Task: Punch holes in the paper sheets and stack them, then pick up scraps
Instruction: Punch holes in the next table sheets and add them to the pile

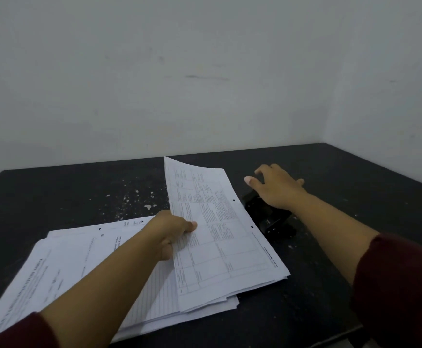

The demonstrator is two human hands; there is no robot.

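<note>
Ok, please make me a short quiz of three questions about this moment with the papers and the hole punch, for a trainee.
1. True or false: the left hand grips a bundle of sheets at its left edge.
2. Where is the right hand? A) flat on the stack of papers B) over the black hole punch C) out of view
3. How many punched holes show along the right edge of the held bundle?

Key: 1 true; 2 B; 3 two. Pale scraps lie on the dark table behind the stack of papers.
</note>
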